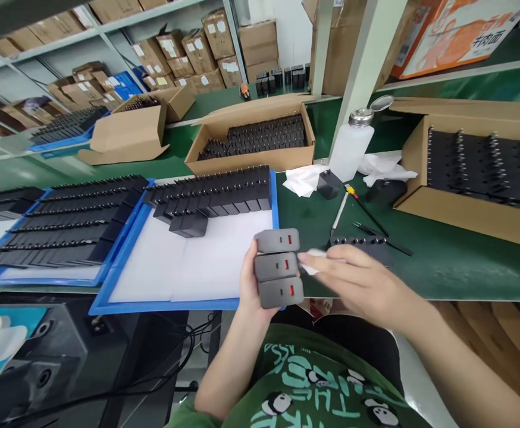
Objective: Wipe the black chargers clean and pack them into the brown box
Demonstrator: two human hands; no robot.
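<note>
Three black USB charger blocks (278, 267) lie side by side in my left hand (250, 279), their port faces turned up, each with a red port and a smaller dark one. My left fingers wrap round their left side. My right hand (360, 285) pinches a white wipe (313, 260) at the right edge of the chargers; whether it touches them I cannot tell. Behind my right hand, more black chargers (367, 246) lie in a row on the bench, partly hidden. To the left, a blue-rimmed tray (274, 202) with white lining bears rows of black chargers (224, 193).
Left stands another blue tray (102, 276) full of chargers. Open cardboard boxes (251, 161) (474, 220) of chargers stand behind and at right. A white pump bottle (351, 145), crumpled wipes (304, 180), tweezers (398, 245) and a thin white-handled tool (340, 213) lie on the green bench (442, 270).
</note>
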